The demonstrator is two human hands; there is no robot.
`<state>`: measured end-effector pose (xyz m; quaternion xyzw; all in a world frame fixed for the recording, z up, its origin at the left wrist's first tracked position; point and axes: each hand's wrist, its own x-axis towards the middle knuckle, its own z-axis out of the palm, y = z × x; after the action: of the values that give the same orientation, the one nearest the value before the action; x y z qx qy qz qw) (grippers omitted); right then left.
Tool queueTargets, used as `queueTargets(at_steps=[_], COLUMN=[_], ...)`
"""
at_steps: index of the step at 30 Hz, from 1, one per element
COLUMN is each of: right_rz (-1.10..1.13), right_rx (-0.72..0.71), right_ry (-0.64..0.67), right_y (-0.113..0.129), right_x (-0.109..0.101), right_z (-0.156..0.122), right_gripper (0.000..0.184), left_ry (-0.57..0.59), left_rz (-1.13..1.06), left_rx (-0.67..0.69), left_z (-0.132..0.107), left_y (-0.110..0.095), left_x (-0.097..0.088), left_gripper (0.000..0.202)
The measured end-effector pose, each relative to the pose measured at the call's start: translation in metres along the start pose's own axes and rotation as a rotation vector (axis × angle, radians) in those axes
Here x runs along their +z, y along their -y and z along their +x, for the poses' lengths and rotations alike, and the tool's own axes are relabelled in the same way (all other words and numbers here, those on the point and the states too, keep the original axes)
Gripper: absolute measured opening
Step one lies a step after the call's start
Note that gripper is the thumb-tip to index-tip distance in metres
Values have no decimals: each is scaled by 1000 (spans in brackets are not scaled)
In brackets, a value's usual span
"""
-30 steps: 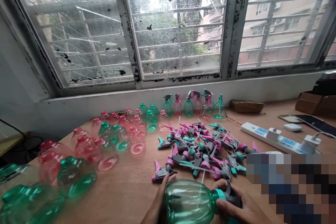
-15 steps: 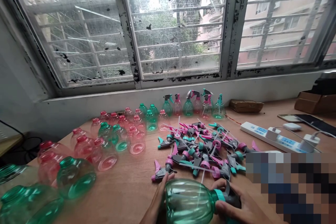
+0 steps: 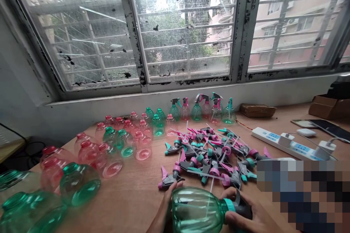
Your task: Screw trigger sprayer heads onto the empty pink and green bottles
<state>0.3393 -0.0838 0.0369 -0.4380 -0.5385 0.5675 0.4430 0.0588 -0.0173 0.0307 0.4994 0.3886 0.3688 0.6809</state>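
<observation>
A clear green spray bottle (image 3: 197, 209) lies tilted on its side in front of me, its neck pointing right. Around the bottle's base and far side is my left hand (image 3: 166, 207), fingers mostly hidden behind the plastic. My right hand (image 3: 246, 213) grips the grey trigger sprayer (image 3: 242, 205) and its teal collar (image 3: 229, 205) at the neck, thumb on the near side. The sprayer sits on the bottle mouth. Just beyond both hands is a heap of loose trigger sprayers (image 3: 207, 156) in grey, pink and teal, with white dip tubes.
Open pink bottles (image 3: 142, 147) and green bottles (image 3: 79, 184) stand on the left of the table. Several bottles with sprayers (image 3: 197, 111) line the wall. To the right are a power strip (image 3: 290, 143), a phone (image 3: 332, 129) and a cardboard box (image 3: 325, 107). A blurred patch covers the lower right.
Both hands keep their hold on the spray bottle, nearly in place. The whole view has shifted very slightly; nothing else visibly moved.
</observation>
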Motion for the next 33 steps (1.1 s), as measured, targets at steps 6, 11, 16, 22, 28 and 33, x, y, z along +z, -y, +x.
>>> queueTargets(at_steps=[6,11,16,22,28,33], right_rz=[42,-39,37,58,79,72], right_rx=[-18,-40,-23,-22,10,-20], right_ry=[-52,-8,-10,2,-43,-40], right_y=[6,1,-9,-12,-8,-4], right_x=[6,-1,-4,-3,0,3], right_z=[-3,0,1,1,-1,-2], right_gripper=[63,63,62,60,64,64], left_ry=[11,49,-26,50,70,57], left_rz=[8,18,17,6,-9,-32], left_rx=[28,67,25,64,50,79], left_z=[-12,-22,0,-16,-33,-24], left_y=[-2,20,25,16,8,9], left_x=[-9,-19,-17,-17,-15,-18], left_gripper=[86,94,92,94,87,87])
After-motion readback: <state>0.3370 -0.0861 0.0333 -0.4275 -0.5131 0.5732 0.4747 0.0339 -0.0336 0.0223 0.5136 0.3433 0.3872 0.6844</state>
